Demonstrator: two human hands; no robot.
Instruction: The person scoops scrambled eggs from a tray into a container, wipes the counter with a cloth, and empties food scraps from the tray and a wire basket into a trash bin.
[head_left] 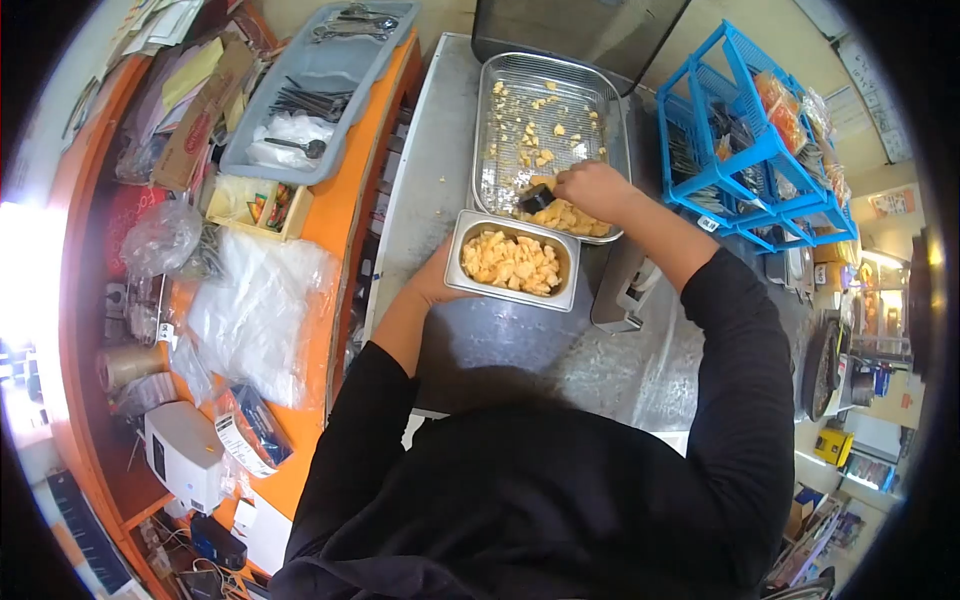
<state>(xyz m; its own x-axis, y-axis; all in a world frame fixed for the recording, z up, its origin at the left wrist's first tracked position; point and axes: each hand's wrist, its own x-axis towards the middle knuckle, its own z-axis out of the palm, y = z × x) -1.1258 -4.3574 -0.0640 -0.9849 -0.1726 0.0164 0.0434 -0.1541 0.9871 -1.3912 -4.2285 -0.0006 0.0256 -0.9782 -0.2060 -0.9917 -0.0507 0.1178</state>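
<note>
1. In the head view, the left hand [437,277] is gripping a small metal container [567,291] from its nine o'clock side, clamping on the wall, with some of the fingers hidden by it.
2. The container is sitting just above the middle of the view, holding a heap of pale yellow pieces [510,262].
3. The right hand [592,190] is reaching over a large metal tray [484,150] at one o'clock, its fingers bunching together beside a black tool [536,198]; how firmly they are gripping it, I cannot tell.
4. The two hands are working apart, the right one lying toward one o'clock from the left.
5. The tray is resting on the metal desk [500,350], carrying scattered crumbs toward twelve o'clock and a denser yellow mass [575,219] toward five o'clock, under the right hand. The container is overlapping the tray's near edge in the view.
6. A metal device [618,300] is standing on the desk, at four o'clock from the container.
7. A blue rack [735,150] is standing at two o'clock, holding packets.
8. At eleven o'clock, a grey bin [345,155] is holding utensils on an orange shelf [352,165]; clear plastic bags [255,310] are lying at nine o'clock.
</note>
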